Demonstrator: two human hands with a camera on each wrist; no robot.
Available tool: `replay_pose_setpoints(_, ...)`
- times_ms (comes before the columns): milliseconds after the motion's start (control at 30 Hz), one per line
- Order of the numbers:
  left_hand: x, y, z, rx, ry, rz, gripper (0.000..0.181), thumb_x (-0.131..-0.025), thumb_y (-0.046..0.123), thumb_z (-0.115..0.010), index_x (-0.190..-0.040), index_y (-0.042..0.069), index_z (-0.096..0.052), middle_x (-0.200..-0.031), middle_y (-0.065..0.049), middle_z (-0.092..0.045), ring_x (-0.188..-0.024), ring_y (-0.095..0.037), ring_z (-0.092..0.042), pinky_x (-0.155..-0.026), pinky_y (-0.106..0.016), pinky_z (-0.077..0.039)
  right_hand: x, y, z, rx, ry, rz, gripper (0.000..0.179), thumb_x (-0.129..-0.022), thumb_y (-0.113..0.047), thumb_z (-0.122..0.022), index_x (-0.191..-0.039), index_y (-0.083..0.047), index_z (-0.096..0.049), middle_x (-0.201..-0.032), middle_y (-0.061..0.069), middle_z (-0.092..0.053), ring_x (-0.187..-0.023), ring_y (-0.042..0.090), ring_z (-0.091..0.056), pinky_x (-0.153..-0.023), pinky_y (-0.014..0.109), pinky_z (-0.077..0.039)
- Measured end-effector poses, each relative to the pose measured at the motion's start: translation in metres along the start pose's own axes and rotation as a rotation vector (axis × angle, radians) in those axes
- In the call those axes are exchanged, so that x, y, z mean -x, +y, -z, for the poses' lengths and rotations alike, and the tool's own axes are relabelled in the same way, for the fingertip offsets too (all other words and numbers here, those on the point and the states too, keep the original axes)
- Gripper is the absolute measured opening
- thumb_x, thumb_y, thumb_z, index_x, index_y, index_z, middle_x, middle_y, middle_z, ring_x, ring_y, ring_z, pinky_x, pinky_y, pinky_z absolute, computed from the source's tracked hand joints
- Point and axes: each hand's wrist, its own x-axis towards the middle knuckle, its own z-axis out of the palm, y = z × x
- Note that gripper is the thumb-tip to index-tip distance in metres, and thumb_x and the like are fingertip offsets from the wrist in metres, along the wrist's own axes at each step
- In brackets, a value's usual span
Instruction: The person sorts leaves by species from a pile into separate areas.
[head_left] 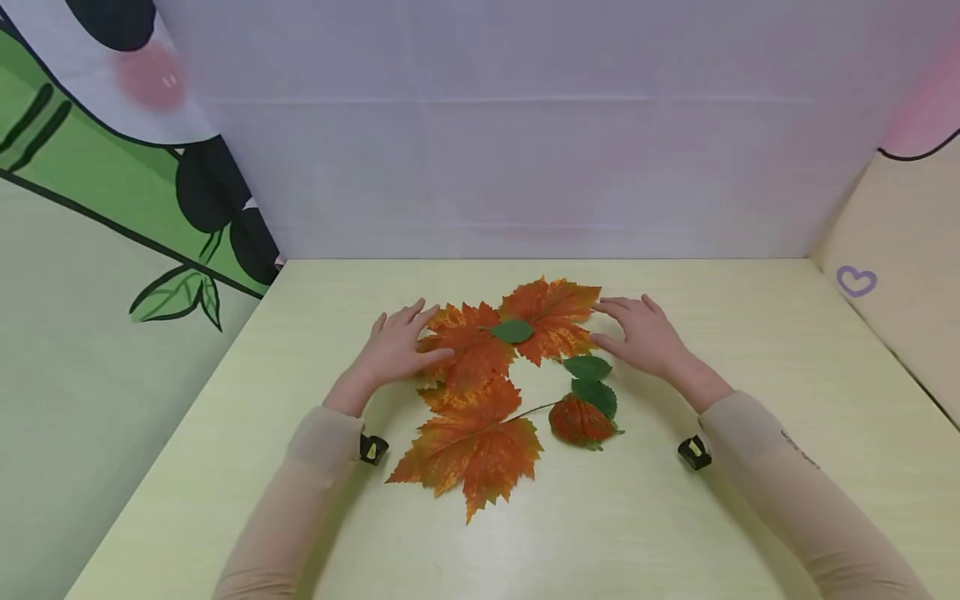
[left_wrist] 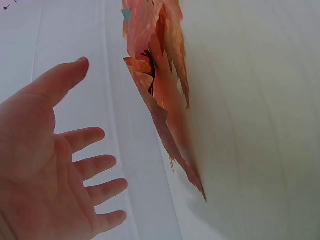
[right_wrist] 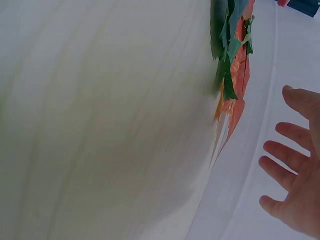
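Note:
Several orange maple leaves lie in a rough ring on the table. At the front is a large maple leaf [head_left: 472, 450]; another maple leaf [head_left: 474, 346] sits behind it, and a third maple leaf [head_left: 555, 312] at the back right. One green leaf [head_left: 513, 332] rests across the two rear ones. To the right are green leaves [head_left: 588, 367] and a folded orange leaf [head_left: 581, 421]. My left hand [head_left: 401, 346] is at the left edge of the leaves, fingers spread. At the back right leaf's edge, my right hand [head_left: 637, 332] also has its fingers apart. Neither hand grips anything.
The leaves lie on a pale wooden table [head_left: 300, 517]. A pale cloth backdrop [head_left: 525, 167] rises at its far edge. On the left hangs a printed panel with a green pattern [head_left: 112, 142]. Each wrist carries a small black camera mount [head_left: 372, 449].

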Motion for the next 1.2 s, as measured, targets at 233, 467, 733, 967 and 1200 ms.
replay_pose_setpoints(233,0.004,0.002,-0.004,0.066,-0.013,-0.018,0.08,-0.082,0.048,-0.061,-0.142,0.006,-0.03,-0.145,-0.017,-0.028,-0.128,-0.039,-0.032,-0.099,-0.055,-0.029,0.004,-0.004,-0.001,-0.075,-0.106,0.074,0.039,-0.086,-0.027,-0.061,-0.12,-0.008,-0.058,-0.119,0.012,-0.058,-0.11,0.032,-0.053,-0.093,0.049,-0.039)
replay_pose_setpoints(467,0.007,0.007,-0.011,0.133,-0.093,-0.024,0.081,-0.078,0.043,-0.068,-0.141,0.007,-0.032,-0.146,-0.018,-0.026,-0.13,-0.038,-0.029,-0.101,-0.053,-0.029,0.015,0.002,-0.002,-0.184,-0.266,0.119,0.038,-0.084,-0.025,-0.065,-0.119,-0.012,-0.059,-0.116,0.005,-0.059,-0.107,0.027,-0.054,-0.089,0.045,-0.042)
replay_pose_setpoints(733,0.008,0.008,-0.012,0.149,-0.094,0.017,0.08,-0.076,0.035,-0.072,-0.139,0.004,-0.034,-0.143,-0.021,-0.029,-0.128,-0.039,-0.031,-0.101,-0.052,-0.03,0.019,0.007,0.0,-0.257,-0.327,0.149,0.042,-0.079,-0.014,-0.069,-0.12,-0.011,-0.058,-0.115,0.002,-0.059,-0.108,0.027,-0.054,-0.092,0.047,-0.04)
replay_pose_setpoints(967,0.006,0.003,-0.015,0.179,-0.101,0.107,0.078,-0.081,0.045,-0.063,-0.136,-0.003,-0.034,-0.131,-0.025,-0.041,-0.119,-0.038,-0.041,-0.096,-0.049,-0.035,0.021,0.007,-0.002,-0.211,-0.319,0.188,0.041,-0.078,-0.008,-0.068,-0.118,-0.011,-0.06,-0.117,0.005,-0.058,-0.112,0.029,-0.051,-0.094,0.047,-0.038)
replay_pose_setpoints(1200,0.0,0.0,-0.017,0.159,-0.07,0.175,0.071,-0.082,0.041,-0.063,-0.127,-0.01,-0.043,-0.126,-0.029,-0.041,-0.113,-0.041,-0.042,-0.093,-0.048,-0.037,0.018,0.009,-0.005,-0.153,-0.291,0.231,0.031,-0.081,-0.008,-0.065,-0.112,-0.013,-0.064,-0.114,0.005,-0.059,-0.109,0.029,-0.053,-0.092,0.047,-0.04)
